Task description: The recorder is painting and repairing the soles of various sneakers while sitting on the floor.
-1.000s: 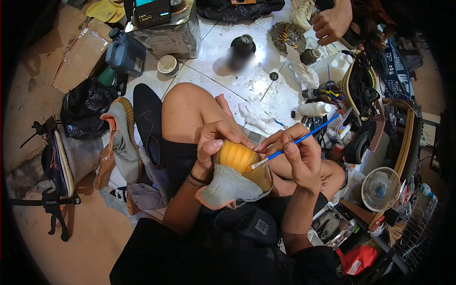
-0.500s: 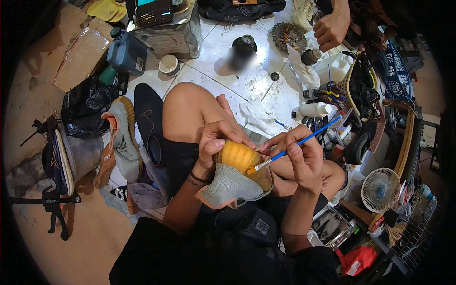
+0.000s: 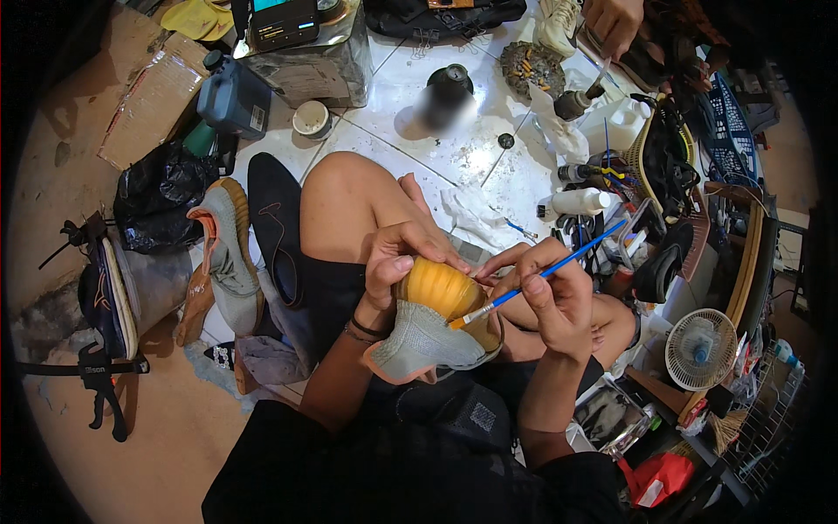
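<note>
Right grip pinching blue paintbrush, left grip clasping grey shoe, far side hidden

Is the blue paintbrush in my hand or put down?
In hand: your right hand pinches the blue paintbrush, its bristles against the grey shoe.

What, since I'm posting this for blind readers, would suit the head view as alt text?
A person's left hand holds a grey shoe while the right hand holds a blue brush, its bristles where the yellow sole meets the upper. A similar grey shoe rests to the left.
</note>
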The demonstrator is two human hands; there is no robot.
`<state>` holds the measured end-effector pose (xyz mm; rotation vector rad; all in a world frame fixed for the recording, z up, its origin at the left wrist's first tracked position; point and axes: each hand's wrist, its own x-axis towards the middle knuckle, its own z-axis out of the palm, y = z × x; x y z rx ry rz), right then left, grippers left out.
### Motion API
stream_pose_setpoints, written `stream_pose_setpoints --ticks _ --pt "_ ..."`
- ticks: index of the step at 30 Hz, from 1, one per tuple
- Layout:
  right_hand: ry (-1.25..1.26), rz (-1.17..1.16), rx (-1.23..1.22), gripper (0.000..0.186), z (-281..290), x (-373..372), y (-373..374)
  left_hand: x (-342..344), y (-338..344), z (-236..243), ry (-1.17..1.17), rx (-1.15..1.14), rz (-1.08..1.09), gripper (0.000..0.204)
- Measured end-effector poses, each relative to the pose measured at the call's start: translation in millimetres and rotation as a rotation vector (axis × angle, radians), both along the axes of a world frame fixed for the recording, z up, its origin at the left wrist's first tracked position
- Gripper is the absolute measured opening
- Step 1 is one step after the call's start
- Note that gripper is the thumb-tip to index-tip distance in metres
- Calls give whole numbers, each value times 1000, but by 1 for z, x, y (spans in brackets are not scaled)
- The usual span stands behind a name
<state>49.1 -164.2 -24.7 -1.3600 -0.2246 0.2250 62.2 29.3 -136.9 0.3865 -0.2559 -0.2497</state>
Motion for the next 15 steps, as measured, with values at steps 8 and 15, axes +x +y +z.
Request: stream_pose_setpoints --ticks 8,15 --pt "-82 -30 -160 17 9 0 5 0 1 0 -31 37 22 31" --pt "-121 -91 -169 17 7 -4 7 -1 2 7 41 63 30 32"
